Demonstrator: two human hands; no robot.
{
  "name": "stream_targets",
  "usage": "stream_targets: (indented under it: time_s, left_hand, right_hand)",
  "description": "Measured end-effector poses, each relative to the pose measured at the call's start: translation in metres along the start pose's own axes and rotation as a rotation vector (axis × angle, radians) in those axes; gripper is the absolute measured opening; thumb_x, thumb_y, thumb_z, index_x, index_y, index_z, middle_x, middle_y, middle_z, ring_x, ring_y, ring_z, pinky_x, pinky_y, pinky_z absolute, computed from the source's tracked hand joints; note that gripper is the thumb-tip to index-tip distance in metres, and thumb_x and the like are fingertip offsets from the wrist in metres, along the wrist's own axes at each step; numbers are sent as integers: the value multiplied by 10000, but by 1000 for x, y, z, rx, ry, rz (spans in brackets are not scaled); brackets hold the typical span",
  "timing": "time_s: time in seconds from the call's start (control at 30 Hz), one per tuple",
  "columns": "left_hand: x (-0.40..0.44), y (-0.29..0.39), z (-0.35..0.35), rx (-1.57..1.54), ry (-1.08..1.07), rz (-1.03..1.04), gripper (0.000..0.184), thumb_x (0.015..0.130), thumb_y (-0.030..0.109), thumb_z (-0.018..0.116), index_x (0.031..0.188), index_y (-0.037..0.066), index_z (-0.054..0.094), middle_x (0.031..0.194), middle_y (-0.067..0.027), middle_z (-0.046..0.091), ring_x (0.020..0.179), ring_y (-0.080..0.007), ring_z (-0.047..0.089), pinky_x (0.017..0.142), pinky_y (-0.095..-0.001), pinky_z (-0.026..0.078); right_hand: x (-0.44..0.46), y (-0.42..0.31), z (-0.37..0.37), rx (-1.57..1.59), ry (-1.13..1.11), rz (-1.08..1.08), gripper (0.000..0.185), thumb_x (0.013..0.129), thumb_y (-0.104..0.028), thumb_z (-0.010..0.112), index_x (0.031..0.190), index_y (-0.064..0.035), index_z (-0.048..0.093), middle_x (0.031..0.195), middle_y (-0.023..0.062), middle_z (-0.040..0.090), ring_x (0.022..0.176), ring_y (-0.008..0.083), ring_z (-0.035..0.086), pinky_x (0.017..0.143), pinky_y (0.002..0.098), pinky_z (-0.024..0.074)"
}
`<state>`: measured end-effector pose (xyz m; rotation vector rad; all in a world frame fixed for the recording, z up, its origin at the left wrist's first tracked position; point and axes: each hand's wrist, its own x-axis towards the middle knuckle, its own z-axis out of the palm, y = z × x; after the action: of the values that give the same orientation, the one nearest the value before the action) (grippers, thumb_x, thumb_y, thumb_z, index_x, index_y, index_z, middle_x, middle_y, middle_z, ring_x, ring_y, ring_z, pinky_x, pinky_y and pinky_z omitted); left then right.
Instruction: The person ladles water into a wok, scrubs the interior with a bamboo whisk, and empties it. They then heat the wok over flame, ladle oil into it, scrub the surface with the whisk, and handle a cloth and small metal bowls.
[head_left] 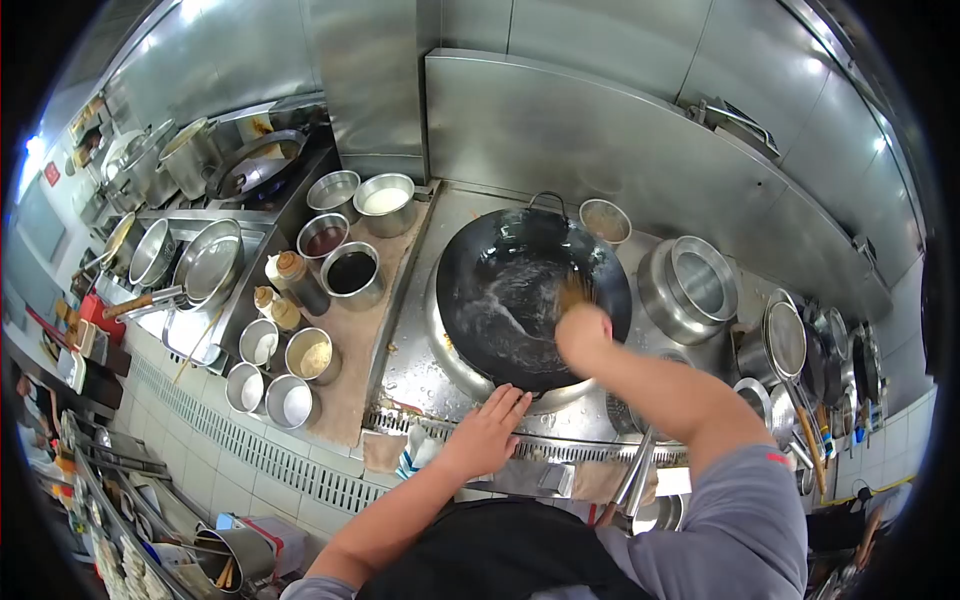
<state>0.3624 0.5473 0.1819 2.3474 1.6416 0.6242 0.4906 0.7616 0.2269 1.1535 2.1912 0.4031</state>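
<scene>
A large black wok (470, 300) sits on the round burner ring in front of me, wet inside with a little foamy water. My right hand (585, 335) is closed around a bamboo wok brush (575, 290), its bristles against the inside right of the wok. At the near rim, my left hand (487, 432) grips the wok's edge, fingers reaching over it; the near handle is mostly hidden there. A white and blue cloth (417, 452) lies just left of that wrist.
Left of the stove stand several metal pots of seasonings, including a dark sauce pot (352, 272), and squeeze bottles (300, 280). Stacked metal bowls (690, 285) sit to the right. Strainers (785, 335) hang at far right. Ladle handles (632, 480) jut out near my body.
</scene>
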Motion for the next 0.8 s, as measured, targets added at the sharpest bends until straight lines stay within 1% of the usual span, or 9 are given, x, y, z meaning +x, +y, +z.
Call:
stream_targets:
  time_s: [0.13, 0.2, 0.27, 0.33, 0.4, 0.5, 0.57, 0.63, 0.8]
  left_hand:
    - [5, 0, -4, -51, -18, 3, 728, 798, 191, 658, 1431, 10, 347, 1397, -185, 400, 1344, -350, 358, 1018, -421, 431]
    - [3, 3, -2, -45, -16, 23, 731, 792, 184, 662, 1427, 4, 349, 1389, -189, 405, 1340, -358, 361, 1026, -421, 424]
    - [6, 3, -4, -66, -35, 8, 730, 787, 185, 665, 1422, 1, 354, 1382, -194, 409, 1333, -363, 368, 1039, -423, 414]
    - [7, 1, -3, -63, -20, 14, 732, 785, 185, 666, 1420, 0, 354, 1377, -195, 412, 1329, -365, 372, 1043, -424, 411]
    - [5, 0, -3, -47, -15, 21, 733, 784, 185, 667, 1420, 0, 353, 1374, -196, 413, 1327, -366, 373, 1043, -424, 412]
    - [5, 0, -3, -64, 10, 25, 737, 783, 186, 668, 1420, -1, 349, 1377, -191, 414, 1327, -365, 375, 1039, -423, 416]
    - [5, 1, -1, -6, 14, 18, 730, 790, 202, 660, 1427, 25, 349, 1381, -152, 417, 1343, -322, 364, 953, -413, 477]
    - [6, 7, -4, -24, 4, 5, 736, 784, 195, 668, 1423, 15, 350, 1380, -162, 415, 1339, -338, 365, 983, -417, 454]
    - [9, 4, -5, -53, -21, 9, 739, 777, 187, 679, 1414, -1, 355, 1372, -186, 414, 1328, -370, 368, 1040, -425, 412]
  right_hand:
    - [78, 14, 15, 294, 551, 100, 227, 873, -130, 508, 989, 6, 648, 851, 172, 696, 778, 259, 702, 597, 422, 564]
    - [48, -18, 5, 257, 494, -36, 251, 856, -122, 504, 998, 23, 652, 883, 180, 695, 818, 295, 692, 684, 405, 559]
    - [16, -35, 0, 210, 253, -201, 201, 783, -127, 605, 890, -69, 764, 858, 117, 731, 767, 298, 711, 523, 489, 565]
    - [-61, -33, -39, 89, -122, -241, 227, 799, -145, 620, 968, -78, 755, 933, 104, 725, 815, 310, 701, 523, 536, 553]
    - [-53, -26, -1, 30, -326, -121, 248, 790, -216, 643, 994, -132, 757, 968, 69, 721, 829, 319, 689, 556, 573, 531]
    - [-12, 53, 12, -12, 127, -3, 143, 769, -176, 646, 844, -152, 766, 799, 51, 718, 712, 227, 699, 449, 426, 526]
    - [50, 84, 37, 363, 509, 85, 188, 811, -180, 590, 873, -78, 734, 876, 167, 711, 764, 311, 706, 624, 430, 567]
    - [29, 69, 15, 591, 358, 66, 228, 827, -178, 555, 940, -54, 711, 872, 182, 700, 804, 357, 691, 722, 447, 556]
    - [-51, 34, 19, 433, 282, -195, 281, 840, -159, 538, 1060, -40, 666, 858, 170, 691, 837, 327, 685, 733, 448, 548]
